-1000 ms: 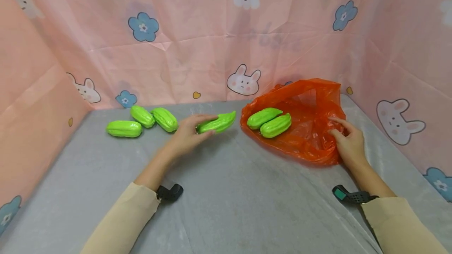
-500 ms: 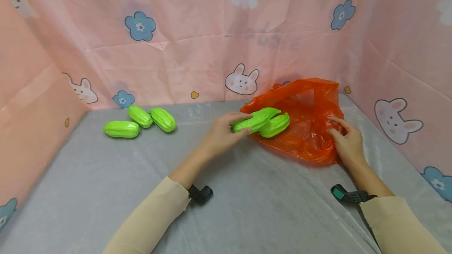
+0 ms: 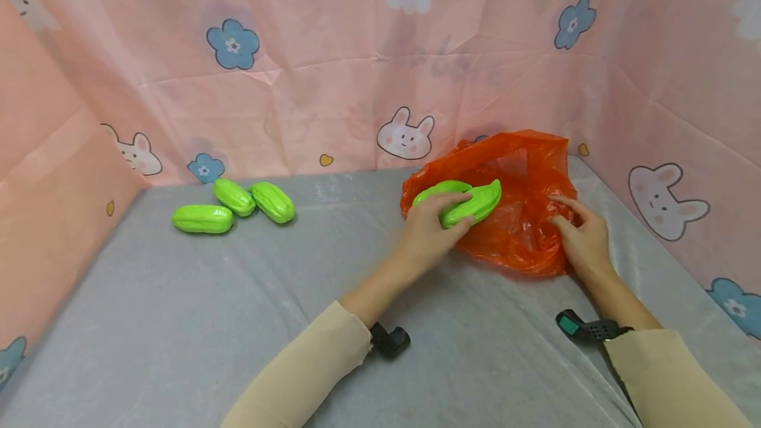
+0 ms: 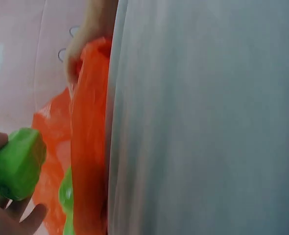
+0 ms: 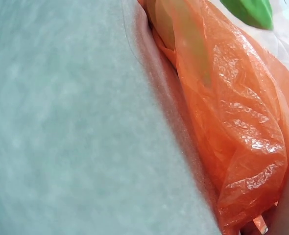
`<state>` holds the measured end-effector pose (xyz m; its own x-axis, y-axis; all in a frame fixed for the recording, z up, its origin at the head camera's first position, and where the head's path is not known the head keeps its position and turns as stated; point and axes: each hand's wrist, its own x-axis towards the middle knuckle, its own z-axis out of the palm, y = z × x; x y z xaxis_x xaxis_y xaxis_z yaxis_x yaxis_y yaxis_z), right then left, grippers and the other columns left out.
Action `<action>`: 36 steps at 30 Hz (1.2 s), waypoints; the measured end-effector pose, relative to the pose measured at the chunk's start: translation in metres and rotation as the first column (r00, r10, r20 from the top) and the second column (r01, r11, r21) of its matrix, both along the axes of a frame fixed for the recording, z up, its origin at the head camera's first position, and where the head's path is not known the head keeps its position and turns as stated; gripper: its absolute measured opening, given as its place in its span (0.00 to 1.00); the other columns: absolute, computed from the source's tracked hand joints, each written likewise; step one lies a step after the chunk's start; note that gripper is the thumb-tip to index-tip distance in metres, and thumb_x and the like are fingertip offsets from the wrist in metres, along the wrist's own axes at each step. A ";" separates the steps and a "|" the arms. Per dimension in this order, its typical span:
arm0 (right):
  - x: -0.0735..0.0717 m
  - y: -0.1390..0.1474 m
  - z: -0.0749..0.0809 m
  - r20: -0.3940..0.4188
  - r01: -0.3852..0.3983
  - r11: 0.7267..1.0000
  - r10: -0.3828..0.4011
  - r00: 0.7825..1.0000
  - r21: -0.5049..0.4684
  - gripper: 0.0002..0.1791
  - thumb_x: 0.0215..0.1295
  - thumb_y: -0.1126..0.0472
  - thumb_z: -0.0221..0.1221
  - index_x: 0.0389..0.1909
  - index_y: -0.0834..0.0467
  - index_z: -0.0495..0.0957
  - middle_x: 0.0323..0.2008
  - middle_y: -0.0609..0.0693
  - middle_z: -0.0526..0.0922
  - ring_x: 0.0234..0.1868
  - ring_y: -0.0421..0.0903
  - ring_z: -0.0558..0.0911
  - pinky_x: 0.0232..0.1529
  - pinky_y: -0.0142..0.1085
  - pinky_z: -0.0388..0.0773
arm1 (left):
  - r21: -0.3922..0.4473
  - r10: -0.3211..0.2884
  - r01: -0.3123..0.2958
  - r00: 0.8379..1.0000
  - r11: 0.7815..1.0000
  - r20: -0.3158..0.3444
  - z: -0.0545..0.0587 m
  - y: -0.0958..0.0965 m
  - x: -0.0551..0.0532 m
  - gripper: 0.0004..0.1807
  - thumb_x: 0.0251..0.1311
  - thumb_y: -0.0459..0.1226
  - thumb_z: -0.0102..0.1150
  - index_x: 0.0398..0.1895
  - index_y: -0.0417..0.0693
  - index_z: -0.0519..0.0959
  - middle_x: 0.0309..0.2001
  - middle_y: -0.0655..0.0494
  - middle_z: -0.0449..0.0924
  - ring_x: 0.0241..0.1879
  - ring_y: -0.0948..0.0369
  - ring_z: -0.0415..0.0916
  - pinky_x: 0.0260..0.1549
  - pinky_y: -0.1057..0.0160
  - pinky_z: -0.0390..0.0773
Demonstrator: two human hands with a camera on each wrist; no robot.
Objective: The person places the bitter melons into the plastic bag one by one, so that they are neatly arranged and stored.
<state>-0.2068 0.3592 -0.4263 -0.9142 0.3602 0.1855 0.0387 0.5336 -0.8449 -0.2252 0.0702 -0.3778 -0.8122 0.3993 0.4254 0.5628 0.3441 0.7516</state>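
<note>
My left hand [image 3: 425,236] pinches a glossy, ridged green bitter melon [image 3: 475,207] between thumb and fingers, its pointed tip toward the right. It hangs over the mouth of a red-orange plastic bag [image 3: 523,243]. Inside the bag another bitter melon [image 3: 436,189] shows behind the left hand; the second one there is hidden by the held melon. At the bag's right side, my right hand [image 3: 588,243] pinches the plastic and keeps the opening spread. In the left wrist view the held bitter melon [image 4: 19,164] is raised beside the bag [image 4: 89,142].
Three more bitter melons, a front one [image 3: 202,218], a back one [image 3: 234,197] and a right one [image 3: 271,202], lie grouped at the back left. Grey cloth [image 3: 178,322] covers the table. Pink printed sheets [image 3: 321,104] stand along the back and both sides.
My left hand has carried the bitter melon rightward, from the table beside the bag to over the bag's opening. The right hand has kept its hold on the bag.
</note>
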 end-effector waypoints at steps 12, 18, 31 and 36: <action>0.000 0.001 -0.001 0.008 -0.009 1.000 0.009 1.000 0.000 0.25 0.75 0.56 0.51 0.69 0.59 0.73 0.51 0.40 0.74 0.42 0.32 0.71 0.39 0.12 0.73 | -0.138 0.142 -0.151 0.987 0.979 -0.076 -0.019 0.031 0.009 0.19 0.64 0.47 0.66 0.59 0.59 0.84 0.57 0.63 0.85 0.54 0.61 0.77 0.50 0.70 0.76; 0.000 0.001 -0.001 0.015 -0.010 1.000 0.010 1.000 0.001 0.25 0.75 0.56 0.51 0.69 0.58 0.73 0.51 0.40 0.74 0.42 0.33 0.71 0.39 0.12 0.73 | -0.230 0.195 -0.226 0.969 0.947 -0.150 -0.026 0.035 0.009 0.18 0.64 0.47 0.67 0.56 0.60 0.85 0.56 0.61 0.85 0.54 0.60 0.79 0.49 0.66 0.82; -0.001 0.002 -0.001 0.012 -0.019 1.000 0.019 1.000 -0.007 0.25 0.75 0.56 0.51 0.69 0.60 0.73 0.45 0.29 0.71 0.42 0.32 0.71 0.39 0.12 0.73 | -0.337 0.262 -0.330 0.937 0.882 -0.233 -0.033 0.039 0.007 0.18 0.61 0.52 0.68 0.54 0.67 0.86 0.55 0.67 0.84 0.50 0.63 0.76 0.33 0.71 0.75; -0.001 0.002 0.000 0.019 -0.019 1.000 0.019 1.000 -0.003 0.25 0.75 0.56 0.52 0.69 0.60 0.72 0.44 0.27 0.70 0.42 0.33 0.71 0.38 0.13 0.73 | -0.363 0.265 -0.337 0.935 0.869 -0.234 -0.034 0.039 0.006 0.18 0.62 0.53 0.67 0.54 0.67 0.86 0.54 0.67 0.83 0.47 0.63 0.76 0.27 0.72 0.71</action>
